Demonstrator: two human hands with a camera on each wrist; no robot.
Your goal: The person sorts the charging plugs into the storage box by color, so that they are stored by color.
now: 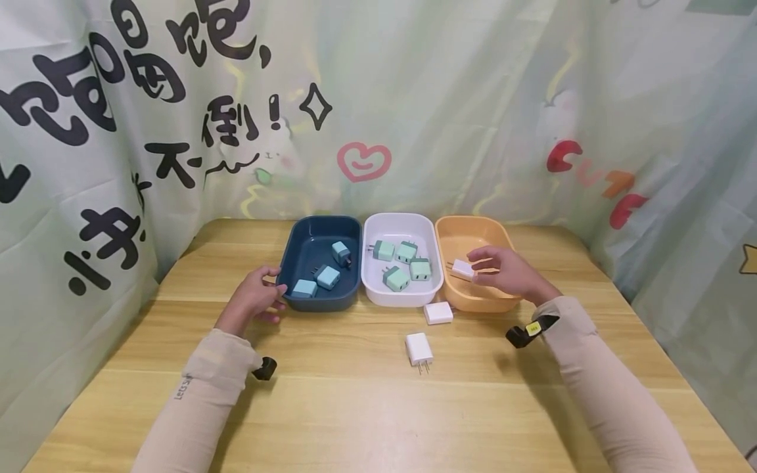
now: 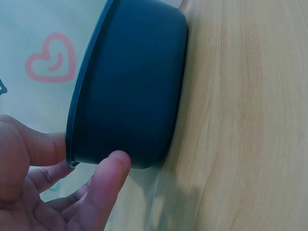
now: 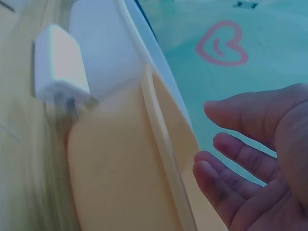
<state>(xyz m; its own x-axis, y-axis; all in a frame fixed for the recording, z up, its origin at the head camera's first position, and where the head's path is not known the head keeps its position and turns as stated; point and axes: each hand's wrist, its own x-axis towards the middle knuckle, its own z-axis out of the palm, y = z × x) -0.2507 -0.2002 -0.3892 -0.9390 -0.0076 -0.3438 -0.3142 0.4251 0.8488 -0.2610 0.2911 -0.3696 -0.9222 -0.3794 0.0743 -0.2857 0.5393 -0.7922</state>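
My left hand is at the left side of a dark blue bin, its fingertips touching the rim and outer wall. In the left wrist view the fingers lie loosely spread against the bin's corner. Over the orange bin hovers my right hand, thumb and fingers apart. A white charger plug lies inside that bin, right by the fingertips. The right wrist view shows nothing between the fingers. Two more white charger plugs, one at the bins' front and one nearer me, are on the table.
Between the two bins stands a white bin with several pale green charger plugs. Blue charger plugs lie in the dark blue bin. A printed curtain hangs behind the wooden table.
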